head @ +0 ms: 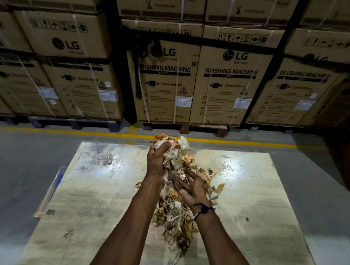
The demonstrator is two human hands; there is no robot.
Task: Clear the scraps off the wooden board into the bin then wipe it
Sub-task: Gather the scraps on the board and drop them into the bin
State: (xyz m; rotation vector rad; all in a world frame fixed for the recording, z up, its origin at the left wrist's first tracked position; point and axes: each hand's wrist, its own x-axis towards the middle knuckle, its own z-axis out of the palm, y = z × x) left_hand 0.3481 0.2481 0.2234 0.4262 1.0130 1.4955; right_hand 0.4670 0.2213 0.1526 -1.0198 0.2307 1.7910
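With my left hand (158, 160) and right hand (192, 189) fingers clenched around the scraps (175, 199), I'd lift slowly, cupping underneath to avoid dropping bits on the wooden board (249, 194).

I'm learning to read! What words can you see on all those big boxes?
"LG" on the cardboard boxes.
"WASHING MACHINE" on the front boxes.
"FRONT" under it on the middle box.
"Clamp bottom" beside an arrow picture.
"CAUTION" by a warning triangle.
White stickers and small print: too blurred to read.
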